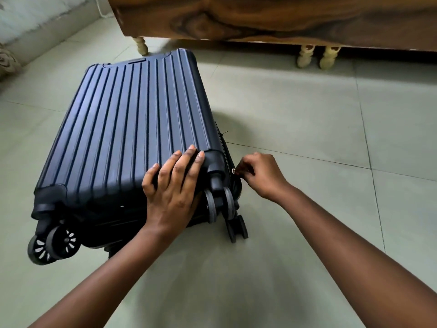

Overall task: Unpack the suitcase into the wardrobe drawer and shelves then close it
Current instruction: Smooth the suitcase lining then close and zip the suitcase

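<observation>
A dark blue ribbed hard-shell suitcase (132, 129) lies flat and closed on the tiled floor, its wheels toward me. My left hand (175, 188) rests flat on the lid near the right wheel corner, fingers spread. My right hand (257, 176) is at the suitcase's right side, fingers pinched on a small metal zipper pull (233, 171) close to the wheel end. The zipper line runs along that right edge. The suitcase's contents are hidden.
A dark wooden piece of furniture (272, 17) on pale turned legs (318, 56) stands just beyond the suitcase. Pale green floor tiles (307, 114) spread to the right and in front. A patterned fabric edge (7, 62) shows at far left by the wall.
</observation>
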